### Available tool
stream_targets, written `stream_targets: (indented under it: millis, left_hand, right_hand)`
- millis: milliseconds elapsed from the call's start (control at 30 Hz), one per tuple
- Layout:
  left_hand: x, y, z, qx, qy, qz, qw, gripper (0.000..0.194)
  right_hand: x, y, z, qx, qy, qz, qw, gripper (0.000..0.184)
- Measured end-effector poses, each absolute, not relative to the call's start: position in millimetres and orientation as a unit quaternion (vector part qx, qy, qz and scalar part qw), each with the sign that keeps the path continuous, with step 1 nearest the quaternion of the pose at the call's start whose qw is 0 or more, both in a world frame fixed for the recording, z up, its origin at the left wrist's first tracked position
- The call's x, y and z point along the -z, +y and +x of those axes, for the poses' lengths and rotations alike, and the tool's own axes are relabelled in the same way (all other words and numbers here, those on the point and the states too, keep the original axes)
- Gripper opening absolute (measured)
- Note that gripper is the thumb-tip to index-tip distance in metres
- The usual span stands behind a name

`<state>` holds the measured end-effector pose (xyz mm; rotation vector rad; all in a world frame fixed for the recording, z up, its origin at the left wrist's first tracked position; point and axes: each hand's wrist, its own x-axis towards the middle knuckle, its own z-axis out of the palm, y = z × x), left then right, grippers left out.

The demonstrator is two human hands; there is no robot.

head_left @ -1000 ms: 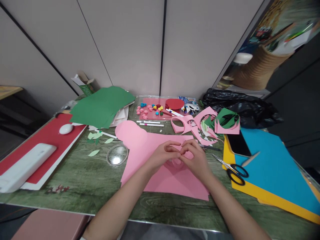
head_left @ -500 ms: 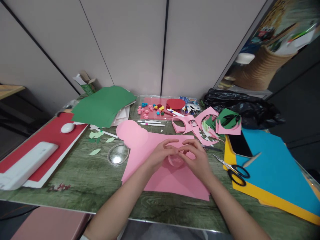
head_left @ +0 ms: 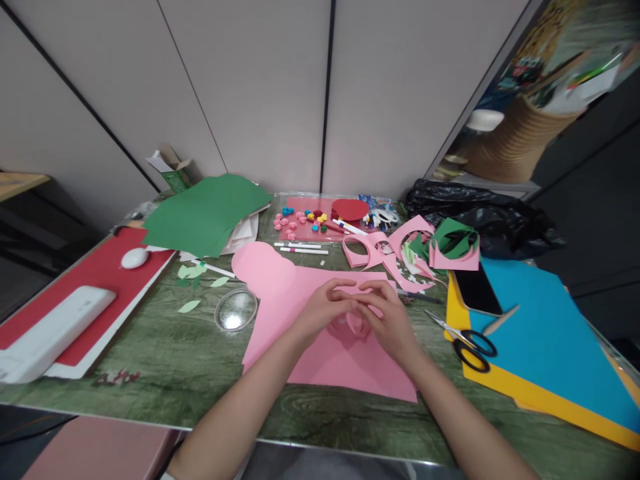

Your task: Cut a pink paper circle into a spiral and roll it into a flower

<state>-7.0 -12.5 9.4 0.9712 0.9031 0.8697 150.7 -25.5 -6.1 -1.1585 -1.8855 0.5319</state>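
Note:
My left hand [head_left: 326,308] and my right hand [head_left: 391,313] meet fingertip to fingertip above a pink paper sheet [head_left: 345,367]. Between them both hands pinch a curled strip of pink paper [head_left: 356,325], whose loops hang below the fingers. Part of the strip is hidden behind the fingers. Pink paper circles [head_left: 265,267] overlap the sheet's upper left corner. Left of the sheet lies a round clear disc with a pale rim [head_left: 236,310]. Scissors with black handles [head_left: 470,343] rest to the right of my right hand.
Blue paper [head_left: 550,333] on yellow sheets and a phone [head_left: 477,290] lie at the right. Cut pink scraps [head_left: 367,250] and small paper rosettes [head_left: 300,218] are behind. Green paper [head_left: 205,213], leaf cutouts [head_left: 190,306] and a white device [head_left: 57,330] sit left.
The hands stay together over the sheet and have shifted only slightly. The curled pink strip has turned between the fingers, so its loop looks narrower. Nothing else on the table has moved.

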Motion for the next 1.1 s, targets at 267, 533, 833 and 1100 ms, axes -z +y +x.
stream_targets:
  millis: [267,533,833,1100]
  left_hand:
    - [-5,-13,-5,-0.381,0.365,0.418,0.739,0.041]
    - [-8,-16,-4,-0.366,0.349,0.401,0.764,0.042]
    - [-4,-14,-3,-0.395,0.349,0.383,0.758,0.040]
    - [-4,-12,-8,-0.418,0.366,0.387,0.736,0.040]
  right_hand:
    - [2,-26,152,-0.231,-0.721,-0.492,0.431,0.006]
    - [-4,-28,150,-0.233,-0.725,-0.474,0.441,0.018]
    - [-6,-28,149,-0.239,-0.731,-0.470,0.433,0.014]
    - [-6,-27,151,-0.232,-0.731,-0.467,0.440,0.009]
